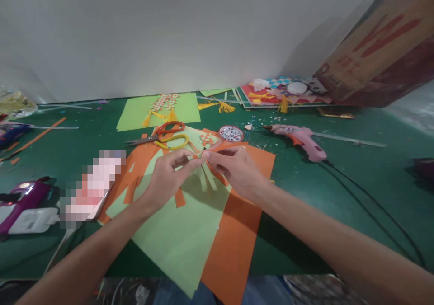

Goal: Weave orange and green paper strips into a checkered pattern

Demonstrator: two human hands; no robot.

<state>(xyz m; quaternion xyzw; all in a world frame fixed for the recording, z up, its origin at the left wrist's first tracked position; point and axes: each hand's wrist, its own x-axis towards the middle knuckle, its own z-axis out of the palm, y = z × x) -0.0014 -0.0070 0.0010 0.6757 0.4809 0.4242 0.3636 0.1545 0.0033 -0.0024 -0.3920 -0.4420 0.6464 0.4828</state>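
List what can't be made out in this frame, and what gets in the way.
Head view: how the paper strips cross where they are pinched; the left hand and right hand cover it.
Head view: the phone screen; pixelation masks it.
Head view: single pieces in the round dish; too small.
Head view: what the dark object is; blurred, cut off by the right edge.

A green table [373,165] bears orange paper [233,237] and a glue gun [301,140]
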